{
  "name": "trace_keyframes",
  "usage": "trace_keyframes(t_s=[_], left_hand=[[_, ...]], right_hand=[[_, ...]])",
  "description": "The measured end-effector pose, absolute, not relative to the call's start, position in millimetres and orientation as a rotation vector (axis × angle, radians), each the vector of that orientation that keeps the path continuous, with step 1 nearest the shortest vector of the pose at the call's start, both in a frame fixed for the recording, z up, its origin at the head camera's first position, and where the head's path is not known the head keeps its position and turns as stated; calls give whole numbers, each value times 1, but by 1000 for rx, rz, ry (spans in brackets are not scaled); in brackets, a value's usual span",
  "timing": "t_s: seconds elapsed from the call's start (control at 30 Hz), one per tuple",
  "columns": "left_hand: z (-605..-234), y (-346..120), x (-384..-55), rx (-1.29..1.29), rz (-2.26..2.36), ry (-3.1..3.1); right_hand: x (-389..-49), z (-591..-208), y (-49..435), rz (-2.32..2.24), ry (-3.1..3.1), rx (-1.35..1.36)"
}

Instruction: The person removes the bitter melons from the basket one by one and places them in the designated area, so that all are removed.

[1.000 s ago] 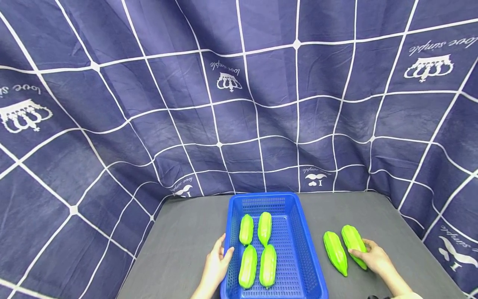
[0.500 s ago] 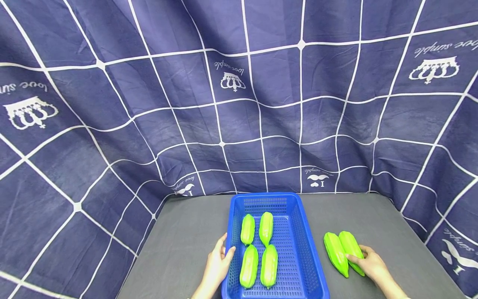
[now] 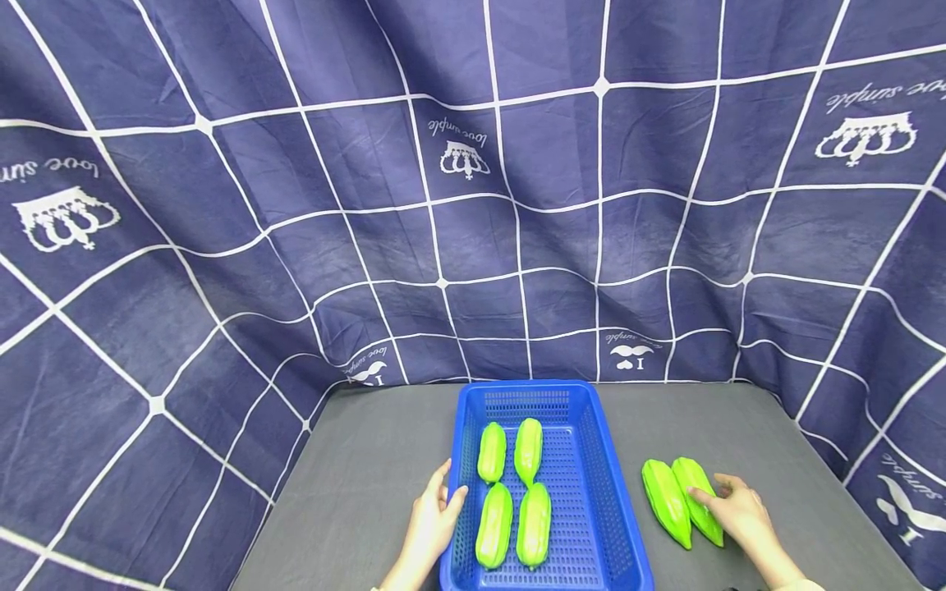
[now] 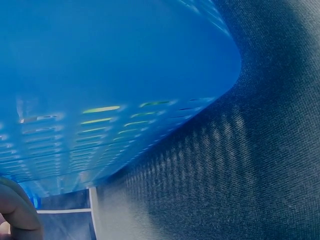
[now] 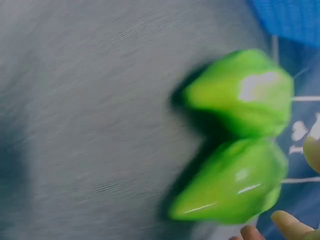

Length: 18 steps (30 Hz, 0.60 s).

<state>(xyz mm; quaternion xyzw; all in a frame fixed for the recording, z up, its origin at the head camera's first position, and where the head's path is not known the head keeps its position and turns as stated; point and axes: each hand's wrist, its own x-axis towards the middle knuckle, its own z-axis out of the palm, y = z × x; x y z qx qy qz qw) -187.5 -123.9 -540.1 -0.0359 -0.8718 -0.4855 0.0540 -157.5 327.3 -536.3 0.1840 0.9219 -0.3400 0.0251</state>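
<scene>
A blue plastic basket stands on the dark table, with several shiny green ridged gourds inside, roughly in two rows. My left hand grips its left rim, thumb over the top and fingers on the outer side; curled fingers show at the lower left of the left wrist view. Right of the basket, two more gourds lie side by side: a left gourd and a right gourd. My right hand hovers at the right gourd with thumb and fingers spread; the right wrist view shows fingertips beside it.
A dark grey cloth covers the table. A navy curtain with white grid lines hangs behind it and along its sides. The basket's slotted wall fills much of the left wrist view.
My right hand has drawn the right gourd leftward and nearer, up against the left gourd, then loosened its fingers from it. The left hand has stayed on the basket rim.
</scene>
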Motion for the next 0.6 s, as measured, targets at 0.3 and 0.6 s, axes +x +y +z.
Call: trace_keyframes(t_s=[0.3,0.6], left_hand=[[-540,-123,-189,-117,-1457,-2636],[-539,-123,-187,-114,-1474,-2647]], right_hand=[[-182,-480,285,-1188,2906,521],[-203,-433,233,-1370,2929,383]])
